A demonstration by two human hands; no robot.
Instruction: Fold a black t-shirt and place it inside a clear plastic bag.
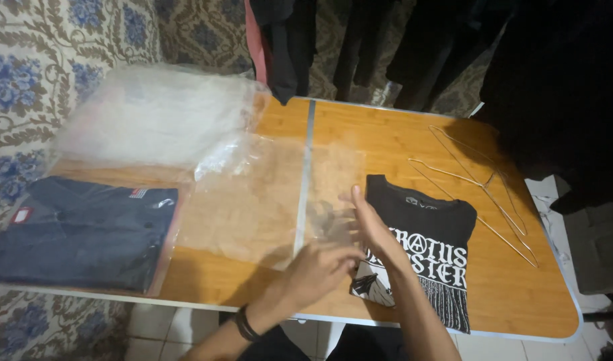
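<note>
Both hands work at the near edge of a clear plastic bag (266, 200) flat on the wooden table (520, 294): left hand (320, 267) loosely curled on it, right hand (373, 230) open-fingered, empty, beside a folded black T-shirt (420, 247) ready alongside.

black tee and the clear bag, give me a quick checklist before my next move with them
1. Black folded t-shirt lies flat on the wooden table: ok.
2. Clear plastic bag lies flat beside the shirt: ok.
3. Bag mouth open: cannot tell, the film is too sheer.
4. Left hand and right hand are at the shirt's left edge, by the bag; grip: cannot tell.
5. Wire hangers lie apart from the shirt, off its top right corner: ok.
6. Bagged dark shirt and stack of clear bags sit at the table's left, away from the hands: ok.
</note>
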